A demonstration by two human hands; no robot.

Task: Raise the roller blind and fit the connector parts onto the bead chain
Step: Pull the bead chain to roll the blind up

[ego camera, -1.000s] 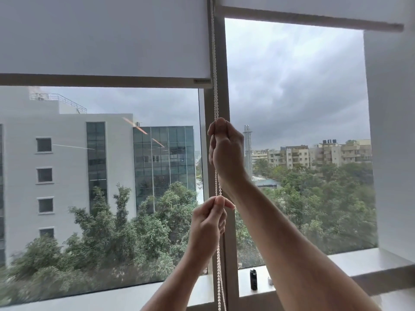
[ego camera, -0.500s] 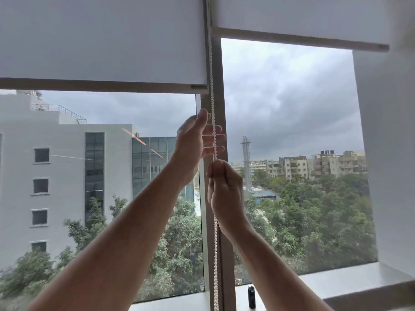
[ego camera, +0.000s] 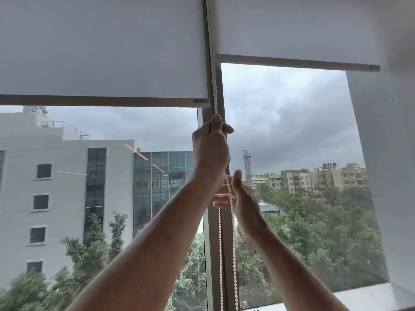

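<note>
A white bead chain [ego camera: 214, 86] hangs along the window's middle post, between two white roller blinds. The left blind [ego camera: 101, 52] ends in a bottom bar lower than that of the right blind [ego camera: 292, 30]. My left hand [ego camera: 211, 151] is up high, fist closed on the chain just under the left blind's bar. Below it, my right hand [ego camera: 241, 198] is spread with fingers apart, and the chain runs past its palm. Two chain strands [ego camera: 220, 254] drop from the hands out of the frame. I see no connector parts.
The grey middle post [ego camera: 207, 254] stands behind the chain. A white wall return [ego camera: 393, 176] closes the right side. The white sill [ego camera: 363, 297] runs along the bottom right. Buildings and trees show through the glass.
My left hand, open half a second ago, has closed on the chain up high. My right hand has let go of the chain and dropped lower, fingers spread.
</note>
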